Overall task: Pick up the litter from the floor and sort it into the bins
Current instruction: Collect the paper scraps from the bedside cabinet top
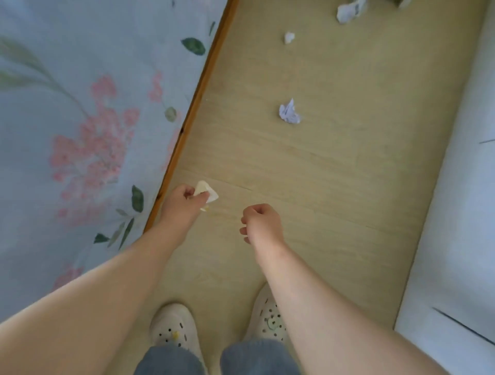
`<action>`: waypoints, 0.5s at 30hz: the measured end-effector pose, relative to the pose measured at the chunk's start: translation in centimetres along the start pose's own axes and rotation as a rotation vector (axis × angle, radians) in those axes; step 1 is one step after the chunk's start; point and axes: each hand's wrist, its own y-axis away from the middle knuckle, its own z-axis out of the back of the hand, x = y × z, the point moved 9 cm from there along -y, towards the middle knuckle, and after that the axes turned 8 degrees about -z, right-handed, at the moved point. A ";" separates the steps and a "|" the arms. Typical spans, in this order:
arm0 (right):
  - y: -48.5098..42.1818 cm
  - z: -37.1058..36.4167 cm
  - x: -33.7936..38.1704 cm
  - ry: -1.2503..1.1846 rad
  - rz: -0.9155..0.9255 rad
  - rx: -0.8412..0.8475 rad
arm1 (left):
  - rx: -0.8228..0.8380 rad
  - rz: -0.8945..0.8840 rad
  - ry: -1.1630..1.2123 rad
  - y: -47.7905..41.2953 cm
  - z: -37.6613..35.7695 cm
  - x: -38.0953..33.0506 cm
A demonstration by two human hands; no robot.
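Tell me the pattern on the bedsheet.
The bedsheet is pale blue, printed with pink flowers and green leaves; it shows in the head view.

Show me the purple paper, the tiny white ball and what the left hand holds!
purple paper (289, 113): head view, middle of the wad.
tiny white ball (289, 37): head view, its centre.
pale scrap (212, 193): head view, corner sticking out of the left hand (182, 206).

At the top edge a crumpled paper (347, 12) is cut off, and a dark thing (400, 2) to its right shows too little to name. The left hand (184, 202) hides part of a pale scrap (207, 191). The right forearm (294, 294) covers part of one white clog (267, 318).
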 end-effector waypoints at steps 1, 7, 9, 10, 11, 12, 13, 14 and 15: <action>0.9 0.6 1.4 -0.001 0.011 0.004 | 0.011 0.020 0.041 0.8 0.0 -1.7; 5.3 6.8 12.4 -0.008 0.135 -0.011 | -0.037 -0.074 0.027 3.1 0.4 -13.7; 5.9 8.4 15.3 -0.001 0.149 -0.012 | -0.024 -0.085 0.095 2.9 -0.3 -16.2; 5.9 9.1 16.7 0.000 0.151 -0.012 | -0.012 -0.089 0.123 2.6 -0.9 -17.7; 5.9 9.7 17.8 -0.002 0.151 -0.012 | 0.008 -0.085 0.137 2.4 -1.5 -18.8; 5.6 10.3 18.8 0.000 0.143 -0.014 | 0.026 -0.080 0.140 1.7 -2.1 -19.9; 5.1 10.8 19.6 0.013 0.131 -0.018 | 0.043 -0.073 0.134 1.1 -2.6 -20.7; 4.7 11.3 20.3 0.025 0.116 -0.024 | 0.058 -0.061 0.125 0.4 -3.0 -21.5; 4.1 11.9 21.2 0.026 0.103 -0.035 | 0.078 -0.046 0.115 -0.4 -3.6 -22.4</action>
